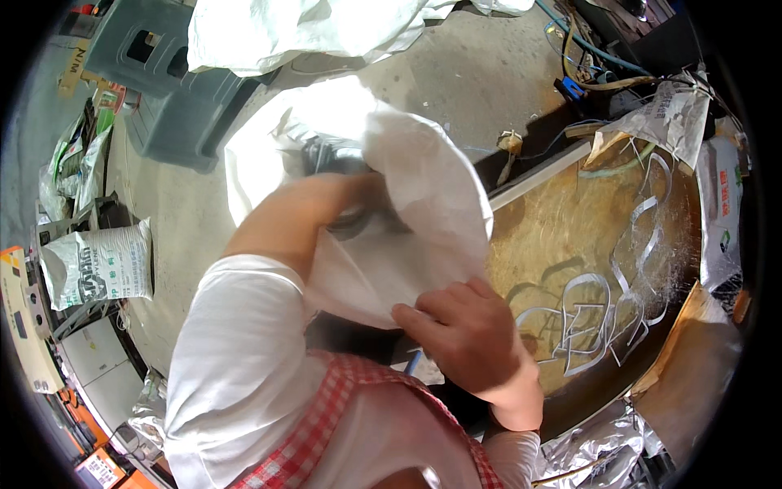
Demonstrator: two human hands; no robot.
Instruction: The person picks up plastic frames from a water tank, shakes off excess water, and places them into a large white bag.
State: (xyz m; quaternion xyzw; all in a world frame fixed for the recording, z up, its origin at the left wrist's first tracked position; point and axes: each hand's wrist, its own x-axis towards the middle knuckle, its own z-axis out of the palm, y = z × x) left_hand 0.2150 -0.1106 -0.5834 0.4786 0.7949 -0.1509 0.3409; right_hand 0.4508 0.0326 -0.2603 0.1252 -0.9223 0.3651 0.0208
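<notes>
In front of me a large white woven sack (428, 163) stands with its mouth wide open. My left arm reaches over its near rim, and my left hand (358, 194) is down inside the mouth, blurred, with its fingers hidden. Beside that hand, dark grey items (332, 155) lie in the sack; their kind is too blurred to make out. At the sack's near right edge, my right hand (468, 330) is closed on the rim, thumb and fingers pinching the fabric.
To the right, a worn wooden board (546, 236) bears loose pale plastic strips (586, 314). A grey-green plastic stool (183, 114) stands at the far left. Another white sack (309, 33) lies beyond. At left sits a filled printed bag (102, 265). Hoses (603, 61) run along the far right.
</notes>
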